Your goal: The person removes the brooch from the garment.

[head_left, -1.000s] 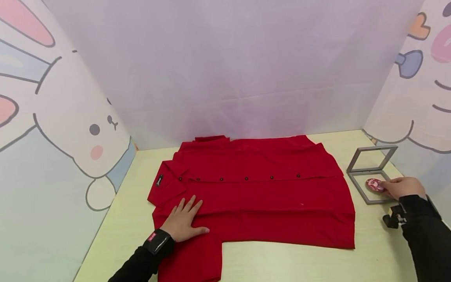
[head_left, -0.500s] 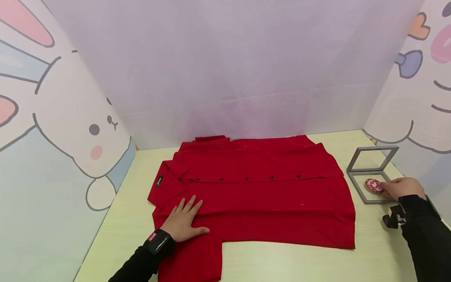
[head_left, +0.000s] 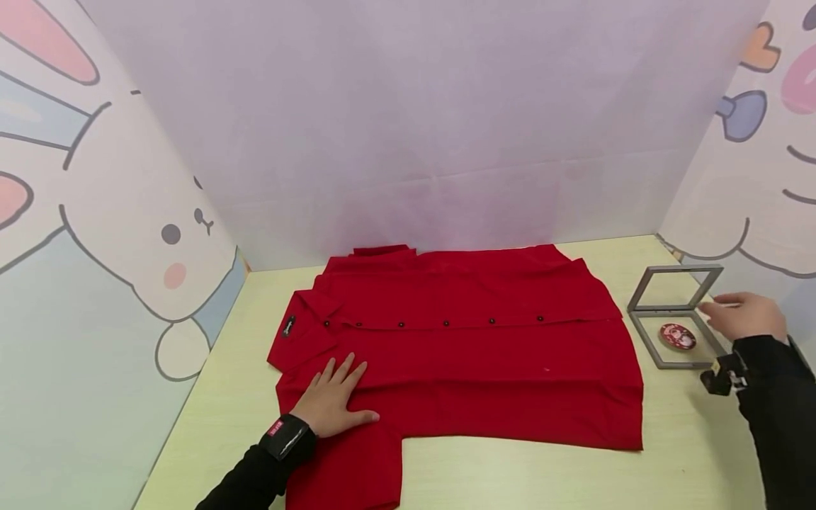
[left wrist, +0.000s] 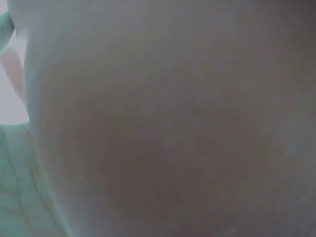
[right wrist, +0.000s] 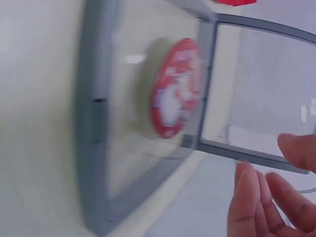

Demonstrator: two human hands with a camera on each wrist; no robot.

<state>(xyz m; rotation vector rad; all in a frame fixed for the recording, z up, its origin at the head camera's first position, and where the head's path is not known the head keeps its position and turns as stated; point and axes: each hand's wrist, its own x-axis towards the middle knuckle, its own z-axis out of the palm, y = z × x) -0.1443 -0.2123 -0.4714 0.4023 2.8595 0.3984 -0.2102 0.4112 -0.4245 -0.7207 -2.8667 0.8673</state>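
A red button-up shirt (head_left: 472, 361) lies spread on the table, its collar to the left. My left hand (head_left: 331, 405) rests on the shirt below the collar, fingers spread. At the right stands a grey hinged display frame (head_left: 647, 343) with clear panels, its lid raised. Inside its lower half lies a round red badge (head_left: 678, 336) with a printed picture, also large in the right wrist view. My right hand (head_left: 747, 316) is beside the lid, thumb apart from the fingers, holding nothing. In the right wrist view its fingertips (right wrist: 246, 180) are near the lid's edge; contact is unclear.
The pale wooden table (head_left: 510, 478) meets a lilac back wall (head_left: 414, 127). Side panels with cartoon drawings (head_left: 172, 262) stand left and right, the right one close behind the frame. The left wrist view is mostly blurred skin.
My right hand has let go of the badge, which now lies in the frame. That hand has moved up and right to the raised lid. The left hand has not moved.
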